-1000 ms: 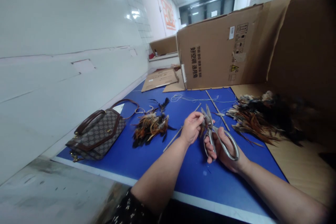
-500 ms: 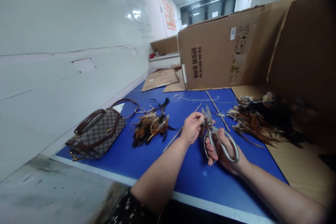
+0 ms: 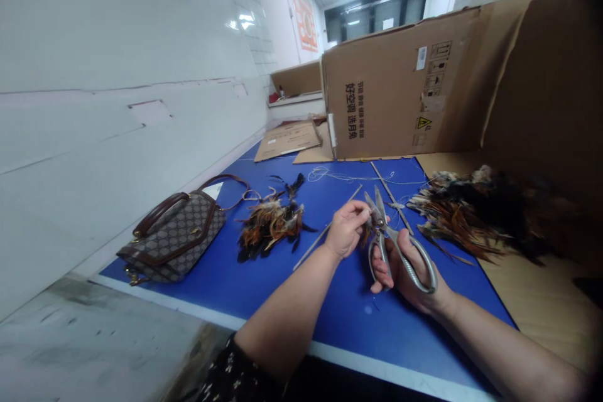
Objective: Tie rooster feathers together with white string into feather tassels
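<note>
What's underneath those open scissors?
Under the scissors, part of the right hand and some blue tabletop show; whatever the metal and that hand cover can't be seen.

Open room on the near side of the blue tabletop, left of the forearms.
A narrow gap separates handbag and small feather pile; the bag's strap crosses its far end. The large feather heap obstructs the right, the tall cardboard box the far side.
</note>
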A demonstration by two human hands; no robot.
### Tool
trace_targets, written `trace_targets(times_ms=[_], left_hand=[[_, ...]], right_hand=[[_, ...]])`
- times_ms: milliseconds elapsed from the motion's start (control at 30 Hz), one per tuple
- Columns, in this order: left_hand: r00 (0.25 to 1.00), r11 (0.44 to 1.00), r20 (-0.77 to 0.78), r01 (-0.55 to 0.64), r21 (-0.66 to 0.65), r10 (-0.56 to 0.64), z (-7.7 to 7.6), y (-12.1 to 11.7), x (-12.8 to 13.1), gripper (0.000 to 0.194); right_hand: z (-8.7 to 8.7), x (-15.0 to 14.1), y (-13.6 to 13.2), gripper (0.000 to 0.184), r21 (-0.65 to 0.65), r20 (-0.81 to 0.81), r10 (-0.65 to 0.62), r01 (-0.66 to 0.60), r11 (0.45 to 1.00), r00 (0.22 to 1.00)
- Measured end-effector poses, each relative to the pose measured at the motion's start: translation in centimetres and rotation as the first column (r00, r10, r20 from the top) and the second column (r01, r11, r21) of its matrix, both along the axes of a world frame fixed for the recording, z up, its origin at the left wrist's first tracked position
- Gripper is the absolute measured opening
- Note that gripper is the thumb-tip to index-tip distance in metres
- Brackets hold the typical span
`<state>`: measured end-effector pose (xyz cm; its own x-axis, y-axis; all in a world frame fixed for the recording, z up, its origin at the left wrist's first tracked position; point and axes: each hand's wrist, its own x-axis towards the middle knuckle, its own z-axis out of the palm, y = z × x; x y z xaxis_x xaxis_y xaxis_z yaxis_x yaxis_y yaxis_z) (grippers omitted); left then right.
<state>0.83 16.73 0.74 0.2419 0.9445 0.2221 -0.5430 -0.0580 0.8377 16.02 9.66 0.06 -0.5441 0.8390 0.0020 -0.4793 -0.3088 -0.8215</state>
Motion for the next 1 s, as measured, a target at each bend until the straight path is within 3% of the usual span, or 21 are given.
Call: trace_targets(times_ms=[400, 633, 1000], left_hand=[[0.999, 0.999, -0.048, -0.005, 0.035, 0.006, -0.5, 0.4, -0.3, 0.037], [0.999, 0.999, -0.031, -0.008, 0.033, 0.009, -0.8, 0.7, -0.4, 0.035], [0.992, 0.998, -0.111, -0.053, 0.026, 0.056, -1.2, 1.0, -0.8, 0.039]], right_hand=[[-0.2, 0.1, 0.1, 0.065, -0.055, 0.033, -0.015, 0.017, 0.998, 0.999], [0.1, 0.1, -0.2, 0.068, 0.032, 0.006, 0.025, -0.025, 0.999, 1.000], [-0.3, 0.4, 0.3, 0.069, -0.013, -0.013, 0.055, -0.055, 0.998, 0.998]])
